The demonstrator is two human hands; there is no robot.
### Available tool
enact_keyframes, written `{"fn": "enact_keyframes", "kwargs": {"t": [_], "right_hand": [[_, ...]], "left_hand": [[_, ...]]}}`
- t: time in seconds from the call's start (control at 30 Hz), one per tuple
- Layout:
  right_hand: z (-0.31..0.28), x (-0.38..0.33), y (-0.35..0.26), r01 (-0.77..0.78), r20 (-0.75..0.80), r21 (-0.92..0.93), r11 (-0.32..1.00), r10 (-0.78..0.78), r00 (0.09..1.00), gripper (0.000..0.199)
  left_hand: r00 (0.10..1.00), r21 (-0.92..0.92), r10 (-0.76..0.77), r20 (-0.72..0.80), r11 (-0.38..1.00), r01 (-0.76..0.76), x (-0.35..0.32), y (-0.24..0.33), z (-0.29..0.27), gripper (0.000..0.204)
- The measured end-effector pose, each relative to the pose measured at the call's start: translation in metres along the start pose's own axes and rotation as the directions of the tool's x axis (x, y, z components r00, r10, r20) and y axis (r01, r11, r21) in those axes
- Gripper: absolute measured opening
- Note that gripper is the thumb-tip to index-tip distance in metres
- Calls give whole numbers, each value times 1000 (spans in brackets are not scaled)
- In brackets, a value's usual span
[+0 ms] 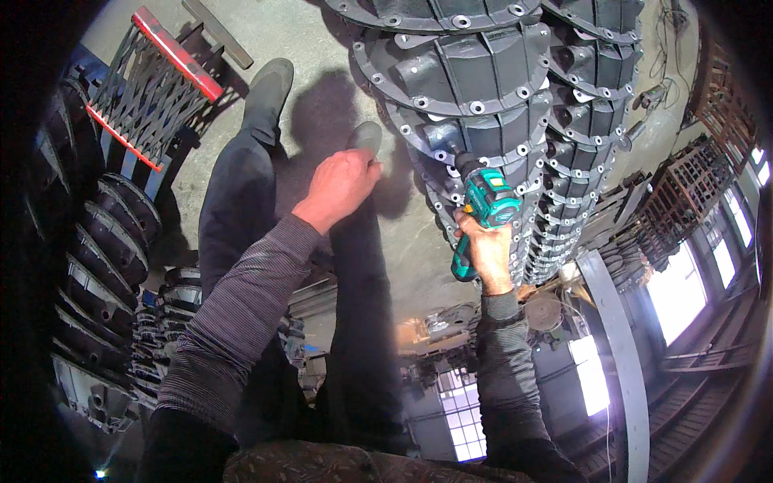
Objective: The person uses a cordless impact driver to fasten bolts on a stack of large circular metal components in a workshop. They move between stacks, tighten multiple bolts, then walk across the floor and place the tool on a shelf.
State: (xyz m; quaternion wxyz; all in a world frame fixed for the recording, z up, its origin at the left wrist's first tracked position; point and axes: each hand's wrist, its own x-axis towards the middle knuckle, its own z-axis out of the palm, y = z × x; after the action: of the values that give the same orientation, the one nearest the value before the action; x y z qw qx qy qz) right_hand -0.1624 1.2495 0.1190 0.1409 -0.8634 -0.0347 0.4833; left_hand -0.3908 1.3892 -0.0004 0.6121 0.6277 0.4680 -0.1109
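My right hand (490, 249) is wrapped round the grip of a teal and black cordless drill (489, 198). The drill's nose points away from me and meets the flange of a dark grey cast metal housing (491, 133), close to a bolt hole; the exact spot at its tip is hard to make out. Housings like it are stacked in a row, with holed flanges edge to edge. My left hand (340, 183) hovers in front of my leg, apart from the housings. Its fingers are curled in, and whatever they may hold is hidden.
A second stack of housings (592, 88) runs along the right. At upper left stands a red-edged metal mesh rack (157, 88), with a loose bar (217, 32) on the concrete floor (322, 40). More dark castings (101, 266) are piled at left. Rusty crates (684, 189) stand far right.
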Motion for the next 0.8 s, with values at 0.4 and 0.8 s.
{"fn": "enact_keyframes", "kwargs": {"t": [0.4,0.8], "right_hand": [[19,3,-4,-113,10,72,991,113,994,15],[32,22,8,39,-5,-84,996,-39,999,15]], "left_hand": [[995,11,-44,86,999,43,6,5,-7,29],[986,8,-92,136,996,91,13,17,-13,31]]}}
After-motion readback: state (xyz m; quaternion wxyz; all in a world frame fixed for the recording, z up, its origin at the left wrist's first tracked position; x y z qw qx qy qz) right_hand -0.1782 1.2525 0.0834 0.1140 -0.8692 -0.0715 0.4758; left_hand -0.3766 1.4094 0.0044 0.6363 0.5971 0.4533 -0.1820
